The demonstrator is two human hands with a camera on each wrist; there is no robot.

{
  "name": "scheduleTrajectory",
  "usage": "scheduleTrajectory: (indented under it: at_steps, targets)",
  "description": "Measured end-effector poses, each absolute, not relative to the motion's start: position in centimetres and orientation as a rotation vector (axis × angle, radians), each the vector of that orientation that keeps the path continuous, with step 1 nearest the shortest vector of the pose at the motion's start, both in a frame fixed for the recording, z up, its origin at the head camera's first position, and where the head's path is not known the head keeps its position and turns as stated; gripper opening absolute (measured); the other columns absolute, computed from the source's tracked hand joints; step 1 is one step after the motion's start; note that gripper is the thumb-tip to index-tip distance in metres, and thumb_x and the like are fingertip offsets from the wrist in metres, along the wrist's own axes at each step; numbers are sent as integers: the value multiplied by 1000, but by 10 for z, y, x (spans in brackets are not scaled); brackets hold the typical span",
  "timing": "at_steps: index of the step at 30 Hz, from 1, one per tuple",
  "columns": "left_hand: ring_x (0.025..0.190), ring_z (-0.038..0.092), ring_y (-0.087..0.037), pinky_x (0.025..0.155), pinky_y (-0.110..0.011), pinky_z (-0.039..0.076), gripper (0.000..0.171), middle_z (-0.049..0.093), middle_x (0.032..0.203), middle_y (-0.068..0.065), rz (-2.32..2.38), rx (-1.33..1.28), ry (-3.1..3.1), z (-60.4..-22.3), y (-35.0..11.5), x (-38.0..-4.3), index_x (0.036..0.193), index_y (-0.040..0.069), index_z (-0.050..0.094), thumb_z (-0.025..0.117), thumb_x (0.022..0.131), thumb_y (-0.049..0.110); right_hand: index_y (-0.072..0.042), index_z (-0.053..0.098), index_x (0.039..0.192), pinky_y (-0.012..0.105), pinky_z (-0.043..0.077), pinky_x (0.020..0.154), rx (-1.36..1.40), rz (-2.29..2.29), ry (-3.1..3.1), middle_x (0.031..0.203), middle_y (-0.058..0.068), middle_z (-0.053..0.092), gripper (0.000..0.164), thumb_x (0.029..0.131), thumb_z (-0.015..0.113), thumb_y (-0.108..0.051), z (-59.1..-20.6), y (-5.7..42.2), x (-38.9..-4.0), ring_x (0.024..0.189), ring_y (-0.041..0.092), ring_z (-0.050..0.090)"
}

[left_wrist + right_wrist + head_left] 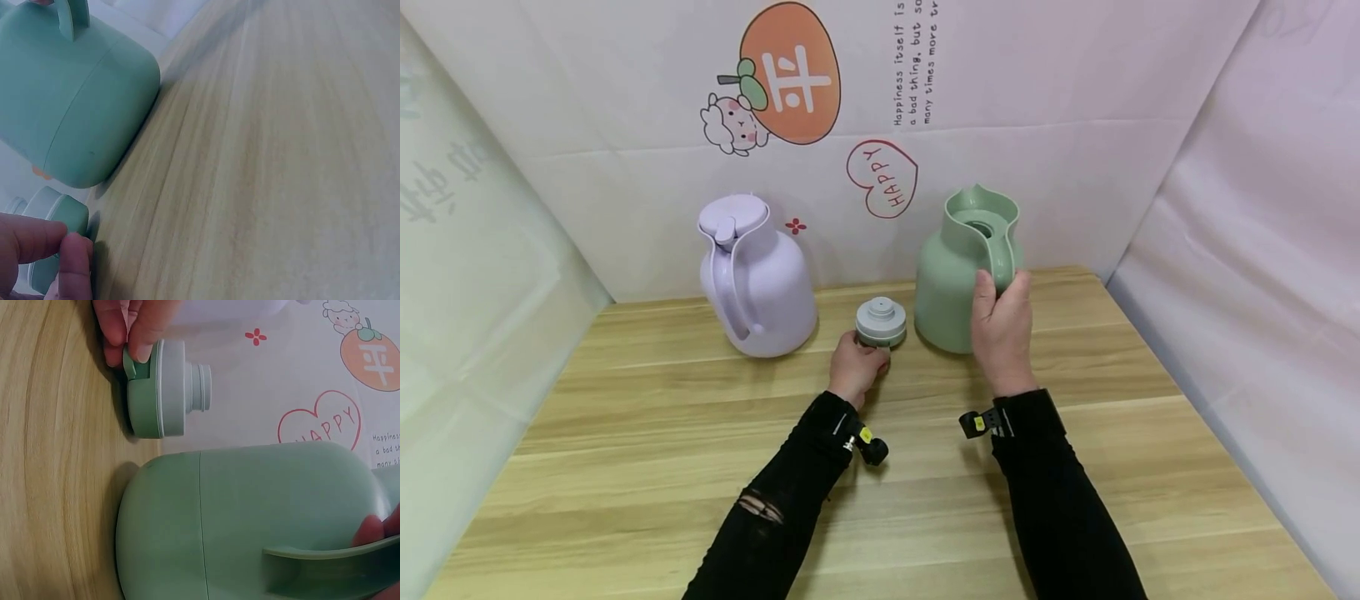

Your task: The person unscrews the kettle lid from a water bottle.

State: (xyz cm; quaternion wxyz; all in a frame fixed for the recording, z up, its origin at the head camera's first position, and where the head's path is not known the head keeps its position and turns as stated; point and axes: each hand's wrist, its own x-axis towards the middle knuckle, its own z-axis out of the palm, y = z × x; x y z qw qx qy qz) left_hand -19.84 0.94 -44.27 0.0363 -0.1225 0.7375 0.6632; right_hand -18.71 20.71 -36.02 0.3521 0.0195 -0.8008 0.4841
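Observation:
A green thermos jug (943,287) stands upright on the table at the right, its mouth uncovered. My right hand (1004,337) grips its handle (325,555), with the thumb near the handle's upper part. Left of the jug, my left hand (854,368) holds the jug's lid (881,323) upside down, the grey threaded plug (200,386) facing up. Thumb and fingers pinch the small lever (129,362) at the lid's green rim. In the right wrist view the lid's green top is right at the tabletop.
A lilac thermos jug (782,287) with its lid on stands at the left, handle toward the front. The wooden table (925,517) ends at a printed white cloth (1037,150) behind the jugs. More white cloth hangs at both sides.

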Motion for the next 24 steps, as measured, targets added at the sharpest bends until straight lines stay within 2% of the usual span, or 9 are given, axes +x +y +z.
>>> scheduleTrajectory:
  at_steps: [13, 24]
  targets:
    - [72, 67, -19, 60, -27, 52, 76, 67, 91, -13, 2000, -361, 2309, -445, 10, -200, 146, 2, 36, 74, 81, 9, 4, 38, 124, 53, 48, 84, 57, 1262, -2086, 112, 25, 58, 60, 100, 40, -51, -360, 211, -191, 100, 32, 58]
    - [73, 68, -17, 65, -27, 55, 78, 68, 91, -11, 1938, -368, 2334, -447, 11, -204, 150, 7, 34, 73, 84, 11, 4, 38, 124, 52, 48, 78, 72, 1254, -2077, 108, 24, 58, 58, 100, 40, -49, -362, 211, -191, 93, 31, 58]
